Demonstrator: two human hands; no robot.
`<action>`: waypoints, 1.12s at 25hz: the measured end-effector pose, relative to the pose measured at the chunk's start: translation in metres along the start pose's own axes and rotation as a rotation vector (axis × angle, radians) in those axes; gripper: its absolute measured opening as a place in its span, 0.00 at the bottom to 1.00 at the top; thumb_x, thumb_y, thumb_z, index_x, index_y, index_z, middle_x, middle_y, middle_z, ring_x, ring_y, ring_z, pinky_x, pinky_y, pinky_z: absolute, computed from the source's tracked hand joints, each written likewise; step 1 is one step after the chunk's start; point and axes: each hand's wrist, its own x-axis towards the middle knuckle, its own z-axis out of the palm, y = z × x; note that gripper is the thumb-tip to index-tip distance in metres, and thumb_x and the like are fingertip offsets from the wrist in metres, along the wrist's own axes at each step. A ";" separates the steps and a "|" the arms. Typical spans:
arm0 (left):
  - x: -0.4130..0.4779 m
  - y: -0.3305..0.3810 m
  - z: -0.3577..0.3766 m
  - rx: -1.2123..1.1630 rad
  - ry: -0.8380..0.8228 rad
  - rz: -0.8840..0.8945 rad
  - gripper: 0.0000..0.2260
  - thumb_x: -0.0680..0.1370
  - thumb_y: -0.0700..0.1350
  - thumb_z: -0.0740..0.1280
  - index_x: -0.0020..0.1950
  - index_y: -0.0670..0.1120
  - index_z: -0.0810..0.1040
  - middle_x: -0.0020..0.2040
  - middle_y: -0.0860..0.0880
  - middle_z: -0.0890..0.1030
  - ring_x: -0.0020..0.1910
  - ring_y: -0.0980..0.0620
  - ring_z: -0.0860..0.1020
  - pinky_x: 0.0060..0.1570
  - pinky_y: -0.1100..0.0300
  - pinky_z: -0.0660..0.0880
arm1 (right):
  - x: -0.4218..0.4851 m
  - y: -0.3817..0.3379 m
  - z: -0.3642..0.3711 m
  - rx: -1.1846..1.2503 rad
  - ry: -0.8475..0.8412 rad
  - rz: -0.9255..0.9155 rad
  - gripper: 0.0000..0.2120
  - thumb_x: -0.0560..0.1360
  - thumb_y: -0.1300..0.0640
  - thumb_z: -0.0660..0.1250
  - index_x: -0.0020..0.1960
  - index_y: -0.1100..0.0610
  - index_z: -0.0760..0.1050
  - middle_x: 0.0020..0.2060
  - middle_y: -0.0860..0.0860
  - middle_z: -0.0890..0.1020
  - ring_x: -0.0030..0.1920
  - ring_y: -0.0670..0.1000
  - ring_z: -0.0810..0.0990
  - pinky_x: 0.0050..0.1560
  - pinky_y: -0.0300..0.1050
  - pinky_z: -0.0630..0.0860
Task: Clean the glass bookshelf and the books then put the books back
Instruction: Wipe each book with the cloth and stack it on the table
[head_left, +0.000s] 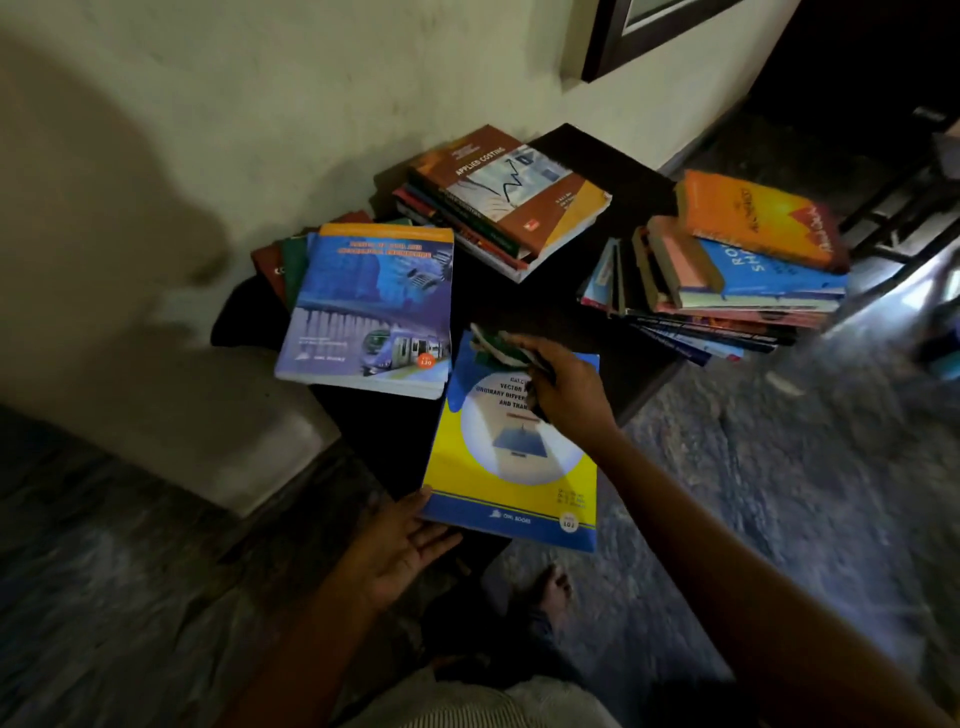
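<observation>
The right hand (566, 389) is gripping a crumpled green-and-white cloth (498, 345), fingers curled round it, and is pressing it on the far end of the yellow and blue book (514, 467), which is lying partly on the dark surface (519, 306) and jutting out over its near edge toward the person. The left hand (405, 545) is lying open, palm up with fingers straight, touching that book's near left corner. Just left of the right hand a purple-blue book (371, 306) is topping one pile; beyond the hand the Applied Costing pile (509, 202) is sitting, and off to its right a leaning pile is carrying an orange book (753, 223). By my judgement the job is sitting mid-way: the books are off the shelf, one is being wiped, and which piles are already done I cannot tell. The glass bookshelf is not showing, so its state is unknown, and putting the books back is looking wholly undone
</observation>
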 end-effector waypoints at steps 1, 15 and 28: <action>-0.004 -0.002 0.001 -0.043 0.001 0.001 0.06 0.71 0.41 0.67 0.44 0.41 0.79 0.34 0.43 0.83 0.37 0.43 0.82 0.32 0.50 0.81 | 0.015 0.009 0.005 -0.033 0.014 0.003 0.31 0.69 0.73 0.58 0.67 0.49 0.71 0.56 0.54 0.80 0.50 0.60 0.81 0.47 0.54 0.77; -0.007 -0.008 -0.004 -0.139 -0.072 0.056 0.24 0.80 0.55 0.55 0.41 0.43 0.84 0.38 0.42 0.84 0.34 0.47 0.83 0.40 0.53 0.79 | -0.121 0.013 0.067 -0.278 -0.222 -0.410 0.27 0.66 0.63 0.60 0.65 0.51 0.72 0.62 0.50 0.78 0.63 0.47 0.72 0.59 0.39 0.66; 0.004 -0.016 -0.009 -0.017 -0.016 0.072 0.13 0.81 0.51 0.55 0.52 0.47 0.76 0.38 0.50 0.85 0.38 0.52 0.82 0.45 0.52 0.74 | -0.017 0.085 0.009 -0.393 0.081 0.031 0.29 0.64 0.64 0.56 0.65 0.57 0.74 0.61 0.59 0.77 0.63 0.60 0.74 0.63 0.51 0.68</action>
